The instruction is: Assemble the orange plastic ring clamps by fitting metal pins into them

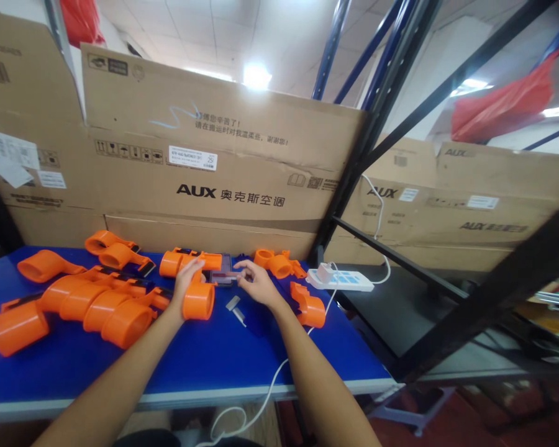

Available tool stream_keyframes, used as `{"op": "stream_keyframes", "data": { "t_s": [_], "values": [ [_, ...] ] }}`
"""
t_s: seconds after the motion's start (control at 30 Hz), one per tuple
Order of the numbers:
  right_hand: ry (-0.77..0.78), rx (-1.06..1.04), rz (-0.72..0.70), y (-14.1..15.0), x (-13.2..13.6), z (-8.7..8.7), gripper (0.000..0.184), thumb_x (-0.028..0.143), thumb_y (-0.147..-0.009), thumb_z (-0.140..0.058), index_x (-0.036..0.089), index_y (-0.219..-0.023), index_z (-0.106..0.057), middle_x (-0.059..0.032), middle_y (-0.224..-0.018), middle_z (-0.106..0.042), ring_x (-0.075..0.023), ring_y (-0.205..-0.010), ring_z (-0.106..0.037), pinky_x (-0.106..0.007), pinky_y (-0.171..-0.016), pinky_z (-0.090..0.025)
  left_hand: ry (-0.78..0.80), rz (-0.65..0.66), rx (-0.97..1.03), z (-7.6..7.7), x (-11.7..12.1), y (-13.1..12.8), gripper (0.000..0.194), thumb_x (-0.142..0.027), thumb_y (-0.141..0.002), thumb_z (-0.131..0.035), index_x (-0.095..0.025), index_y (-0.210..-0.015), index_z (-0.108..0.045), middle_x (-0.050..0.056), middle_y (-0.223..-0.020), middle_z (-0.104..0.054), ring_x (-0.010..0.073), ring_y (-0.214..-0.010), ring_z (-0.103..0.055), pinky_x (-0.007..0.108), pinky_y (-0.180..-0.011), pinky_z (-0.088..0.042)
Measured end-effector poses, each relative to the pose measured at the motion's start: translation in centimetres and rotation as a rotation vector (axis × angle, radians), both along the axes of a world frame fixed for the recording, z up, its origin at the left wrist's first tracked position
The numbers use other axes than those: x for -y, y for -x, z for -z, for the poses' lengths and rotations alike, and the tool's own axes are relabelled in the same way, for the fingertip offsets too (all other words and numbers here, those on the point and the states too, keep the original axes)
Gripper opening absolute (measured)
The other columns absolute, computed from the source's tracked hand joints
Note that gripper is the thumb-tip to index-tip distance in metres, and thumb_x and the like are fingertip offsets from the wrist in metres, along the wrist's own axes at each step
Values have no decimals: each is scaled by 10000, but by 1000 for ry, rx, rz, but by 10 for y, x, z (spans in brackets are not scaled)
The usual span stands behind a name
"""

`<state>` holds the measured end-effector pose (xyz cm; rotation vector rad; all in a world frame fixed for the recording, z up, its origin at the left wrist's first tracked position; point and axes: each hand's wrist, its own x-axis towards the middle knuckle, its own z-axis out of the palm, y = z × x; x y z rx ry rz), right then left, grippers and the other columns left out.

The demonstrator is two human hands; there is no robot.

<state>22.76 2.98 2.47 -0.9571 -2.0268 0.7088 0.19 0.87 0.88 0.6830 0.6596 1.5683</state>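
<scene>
My left hand (187, 280) is wrapped round an orange tape dispenser (199, 302), whose round hub faces me. Close by on the right, my right hand (257, 283) pinches a thin, narrow piece (227, 274) that reaches toward the dispenser; its kind is too small to tell. Below the fingers, a small T-shaped metal piece (235, 308) lies on the blue table top (223, 360). A dark flat rectangular object (223, 263) sits behind the hands. Just beyond my left hand stands another orange dispenser (169, 263).
Several orange tape dispensers (95, 305) lie in a row at the left, with others (279, 264) and one dispenser (311, 310) at the right. A white power strip (345, 279) trails a cable (276, 375) over the table edge. Cardboard boxes (242, 164) and a black rack post (354, 177) stand behind.
</scene>
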Motion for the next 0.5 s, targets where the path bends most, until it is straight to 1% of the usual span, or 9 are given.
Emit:
{"op": "stream_keyframes", "data": {
  "t_s": [0.03, 0.1, 0.17, 0.23, 0.3, 0.4, 0.43, 0.5],
  "values": [
    [11, -41, 8, 1, 0, 0, 365, 243, -852, -526, 203, -1208, -594, 45, -684, -573, -146, -623, -550, -252, -635, -434, 4, -13, -10, 0, 1, -1, 312, -317, -684, -821, -196, -861, -594, -83, -506, -505, 71, -379, -460, 175, -398, -352],
    [33, -113, 45, 3, -1, -1, 387, 230, -829, -496, 211, -1202, -596, 50, -655, -552, -146, -594, -541, -250, -605, -429, 16, -47, -42, 0, 1, -2, 336, -323, -678, -828, -194, -911, -622, -83, -512, -510, 71, -387, -467, 177, -408, -362],
    [60, -196, 96, 3, -3, -1, 331, 249, -822, -492, 215, -1125, -621, 44, -644, -558, -142, -559, -526, -246, -565, -418, 26, -64, -62, 1, 1, -3, 375, -328, -666, -840, -189, -959, -652, -76, -517, -523, 79, -400, -482, 183, -417, -371],
    [91, -292, 132, 3, -4, -1, 228, 304, -831, -522, 211, -1005, -635, 30, -648, -590, -132, -516, -513, -241, -522, -400, 32, -65, -81, 3, 1, -4, 421, -332, -649, -855, -181, -1002, -681, -63, -526, -546, 88, -417, -499, 190, -428, -383],
    [129, -388, 120, 3, -5, -2, 213, 379, -842, -567, 203, -940, -636, -5, -703, -653, -130, -515, -537, -239, -500, -396, 35, -67, -93, 4, 0, -4, 461, -331, -631, -870, -178, -1032, -703, -53, -541, -569, 93, -430, -508, 196, -437, -392],
    [171, -499, 43, 4, -5, -4, 305, 454, -820, -645, 199, -987, -648, -62, -855, -724, -145, -590, -597, -245, -515, -432, 34, -76, -120, 6, -2, -4, 481, -332, -624, -875, -180, -1054, -720, -50, -545, -574, 90, -434, -501, 194, -435, -383],
    [173, -517, 33, 4, -4, -5, 327, 460, -808, -671, 200, -1006, -654, -65, -871, -728, -143, -595, -592, -245, -514, -435, 36, -78, -135, 7, -3, -4, 483, -338, -631, -872, -181, -1063, -723, -51, -537, -569, 89, -431, -495, 192, -431, -374],
    [164, -524, 61, 6, -3, -5, 340, 466, -793, -706, 201, -1004, -672, -49, -831, -719, -126, -557, -543, -235, -488, -410, 44, -71, -160, 9, -4, -3, 492, -362, -651, -863, -184, -1088, -725, -51, -514, -555, 93, -424, -488, 191, -425, -365]
  ]
}}
